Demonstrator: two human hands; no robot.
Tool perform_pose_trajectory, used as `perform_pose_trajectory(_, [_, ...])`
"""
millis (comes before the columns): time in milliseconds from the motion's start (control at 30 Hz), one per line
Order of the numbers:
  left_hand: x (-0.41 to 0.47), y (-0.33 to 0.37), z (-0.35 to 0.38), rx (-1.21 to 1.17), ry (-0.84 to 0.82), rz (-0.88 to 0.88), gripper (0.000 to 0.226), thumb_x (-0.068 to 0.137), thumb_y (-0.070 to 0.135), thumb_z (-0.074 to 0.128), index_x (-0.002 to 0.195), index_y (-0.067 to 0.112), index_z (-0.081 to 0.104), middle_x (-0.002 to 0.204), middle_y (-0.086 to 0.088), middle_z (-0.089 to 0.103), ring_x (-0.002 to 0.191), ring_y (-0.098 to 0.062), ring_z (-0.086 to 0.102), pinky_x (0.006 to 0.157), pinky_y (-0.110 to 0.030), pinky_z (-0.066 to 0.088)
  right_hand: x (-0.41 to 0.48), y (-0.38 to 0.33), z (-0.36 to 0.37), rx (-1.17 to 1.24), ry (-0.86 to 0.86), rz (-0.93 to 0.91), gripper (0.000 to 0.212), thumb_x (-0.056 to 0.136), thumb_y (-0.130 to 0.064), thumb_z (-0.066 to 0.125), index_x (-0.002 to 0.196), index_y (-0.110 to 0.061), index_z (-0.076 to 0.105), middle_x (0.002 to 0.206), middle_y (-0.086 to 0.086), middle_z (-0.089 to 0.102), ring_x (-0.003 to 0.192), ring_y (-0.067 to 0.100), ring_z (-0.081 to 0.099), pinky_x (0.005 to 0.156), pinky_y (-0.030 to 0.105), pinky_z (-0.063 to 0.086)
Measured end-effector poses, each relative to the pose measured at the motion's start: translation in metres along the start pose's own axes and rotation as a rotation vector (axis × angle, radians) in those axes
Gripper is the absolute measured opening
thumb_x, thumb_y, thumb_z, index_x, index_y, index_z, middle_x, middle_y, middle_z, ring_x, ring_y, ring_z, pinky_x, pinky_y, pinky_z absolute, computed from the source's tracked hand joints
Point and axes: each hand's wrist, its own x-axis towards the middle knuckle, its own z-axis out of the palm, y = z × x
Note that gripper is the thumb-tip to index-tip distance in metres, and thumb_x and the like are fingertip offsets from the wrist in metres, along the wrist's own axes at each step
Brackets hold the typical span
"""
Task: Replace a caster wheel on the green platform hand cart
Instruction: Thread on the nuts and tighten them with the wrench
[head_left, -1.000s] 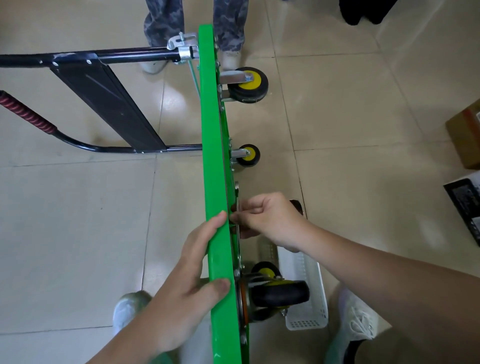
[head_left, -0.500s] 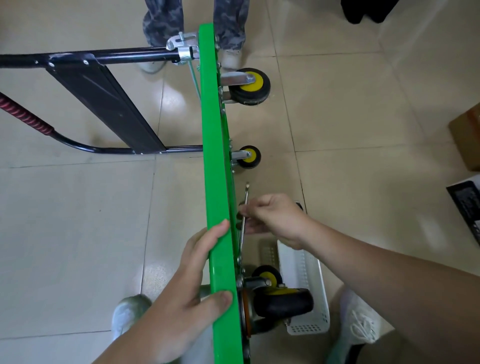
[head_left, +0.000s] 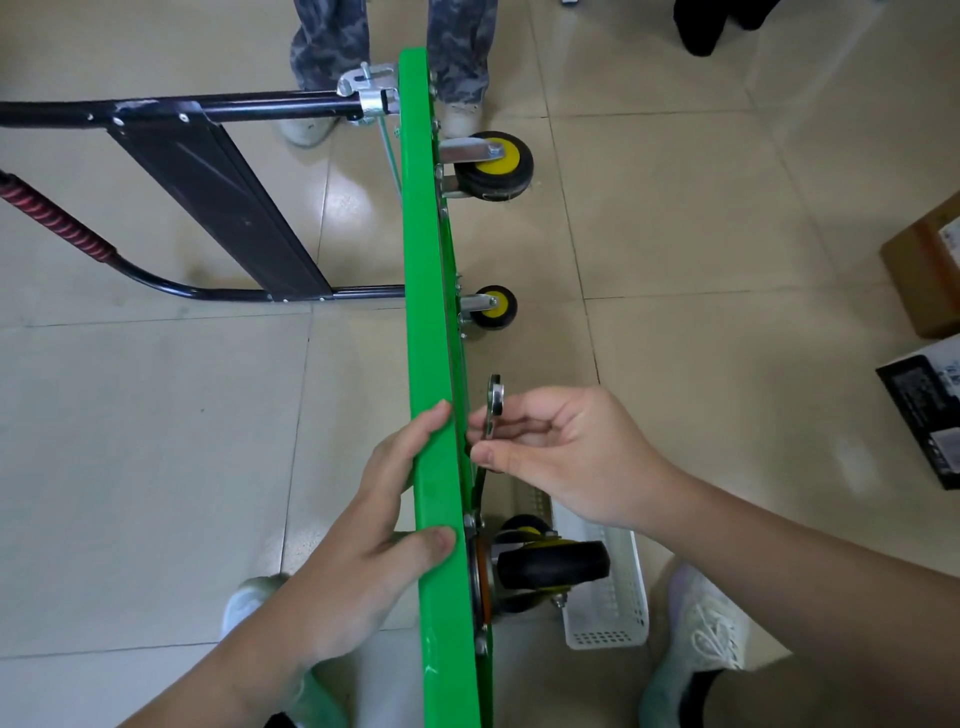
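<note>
One cart (head_left: 431, 312) stands on its long edge on the floor, running near to far mid-scene, its black handle (head_left: 218, 192) out to the left. It looks stiff and fairly heavy, and likely to tip, so the upper rim is the place to steady it. The left hand (head_left: 358, 561) grips that rim, fingers curled over it.

One white basket (head_left: 623, 613) lies on the floor at near right.

Four casters stick out to the right: two far (head_left: 493, 163) (head_left: 493, 306), two near (head_left: 553, 564) (head_left: 525, 527). Steel and rubber, they are probably dense; best held by the fork or plate.

One wrench (head_left: 494, 402), thin, hard and likely slippery, is pinched mid-shaft by the right hand (head_left: 566, 457) just beside the underside.
</note>
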Motion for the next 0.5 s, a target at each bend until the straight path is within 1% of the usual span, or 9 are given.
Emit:
perform_pose_trajectory(67, [-0.001, 0.001, 0.002, -0.005, -0.001, -0.005, 0.082, 0.074, 0.045, 0.061, 0.144, 0.070, 0.026, 0.158, 0.018, 0.034, 0.139, -0.007, 0.044, 0.095, -0.020, 0.051, -0.005, 0.002, 0.003, -0.030, 0.011, -0.020, 0.026, 0.079, 0.004, 0.076, 0.103, -0.007, 0.072, 0.096, 0.002, 0.078, 0.092, 0.014, 0.074, 0.086, 0.026, 0.058])
perform_pose_trajectory(100, [-0.001, 0.001, 0.003, -0.010, 0.001, -0.005, 0.082, 0.074, 0.043, 0.062, 0.144, 0.070, 0.027, 0.158, 0.018, 0.035, 0.138, -0.008, 0.045, 0.094, -0.019, 0.051, -0.008, 0.004, 0.005, -0.043, 0.018, -0.034, 0.026, 0.080, 0.003, 0.076, 0.104, -0.005, 0.072, 0.099, 0.005, 0.077, 0.094, 0.017, 0.074, 0.089, 0.029, 0.058])
perform_pose_trajectory(167, [-0.002, 0.001, 0.004, -0.011, 0.012, -0.002, 0.083, 0.077, 0.034, 0.064, 0.144, 0.070, 0.029, 0.157, 0.017, 0.036, 0.137, -0.008, 0.046, 0.092, -0.016, 0.050, -0.012, 0.008, 0.010, -0.057, 0.004, -0.049, 0.026, 0.082, 0.002, 0.075, 0.108, 0.001, 0.071, 0.104, 0.011, 0.076, 0.098, 0.024, 0.073, 0.092, 0.038, 0.058])
perform_pose_trajectory(200, [-0.003, 0.002, 0.004, -0.008, 0.017, -0.001, 0.083, 0.079, 0.029, 0.063, 0.144, 0.070, 0.029, 0.157, 0.017, 0.037, 0.136, -0.007, 0.047, 0.091, -0.016, 0.050, -0.012, 0.009, 0.011, -0.060, -0.003, -0.053, 0.026, 0.083, 0.003, 0.074, 0.109, 0.003, 0.071, 0.105, 0.012, 0.076, 0.099, 0.026, 0.073, 0.093, 0.040, 0.058])
perform_pose_trajectory(233, [-0.003, 0.002, 0.004, -0.007, 0.020, -0.002, 0.084, 0.080, 0.026, 0.062, 0.143, 0.070, 0.029, 0.157, 0.017, 0.037, 0.135, -0.007, 0.048, 0.091, -0.017, 0.050, -0.011, 0.008, 0.012, -0.061, 0.003, -0.059, 0.025, 0.083, 0.004, 0.074, 0.108, 0.002, 0.071, 0.104, 0.013, 0.076, 0.098, 0.025, 0.073, 0.092, 0.039, 0.058])
perform_pose_trajectory(267, [-0.004, 0.002, 0.004, -0.008, 0.020, -0.002, 0.083, 0.080, 0.029, 0.062, 0.144, 0.070, 0.029, 0.156, 0.018, 0.037, 0.134, -0.007, 0.049, 0.092, -0.019, 0.051, -0.011, 0.008, 0.012, -0.062, 0.020, -0.068, 0.024, 0.082, 0.004, 0.075, 0.106, 0.000, 0.071, 0.103, 0.013, 0.076, 0.096, 0.024, 0.074, 0.091, 0.037, 0.058])
perform_pose_trajectory(367, [-0.005, 0.002, 0.006, -0.007, 0.017, -0.006, 0.082, 0.075, 0.043, 0.061, 0.145, 0.069, 0.028, 0.156, 0.019, 0.037, 0.136, -0.008, 0.048, 0.100, -0.029, 0.050, -0.015, 0.008, 0.012, -0.055, 0.048, -0.082, 0.022, 0.081, 0.005, 0.075, 0.100, -0.005, 0.072, 0.096, 0.008, 0.077, 0.091, 0.020, 0.074, 0.087, 0.030, 0.059])
perform_pose_trajectory(433, [-0.004, 0.003, 0.006, 0.001, 0.020, -0.005, 0.083, 0.074, 0.044, 0.060, 0.146, 0.068, 0.027, 0.156, 0.017, 0.038, 0.138, -0.010, 0.047, 0.107, -0.037, 0.046, -0.020, 0.010, 0.013, -0.078, 0.055, -0.104, 0.022, 0.081, 0.005, 0.076, 0.098, -0.008, 0.072, 0.094, 0.003, 0.077, 0.091, 0.019, 0.075, 0.087, 0.030, 0.059])
perform_pose_trajectory(500, [-0.004, 0.003, 0.004, 0.008, 0.024, -0.005, 0.083, 0.075, 0.043, 0.060, 0.147, 0.067, 0.027, 0.157, 0.017, 0.037, 0.139, -0.012, 0.045, 0.112, -0.044, 0.044, -0.019, 0.011, 0.014, -0.090, 0.076, -0.126, 0.023, 0.081, 0.003, 0.076, 0.099, -0.009, 0.072, 0.095, 0.003, 0.077, 0.091, 0.018, 0.075, 0.087, 0.030, 0.059])
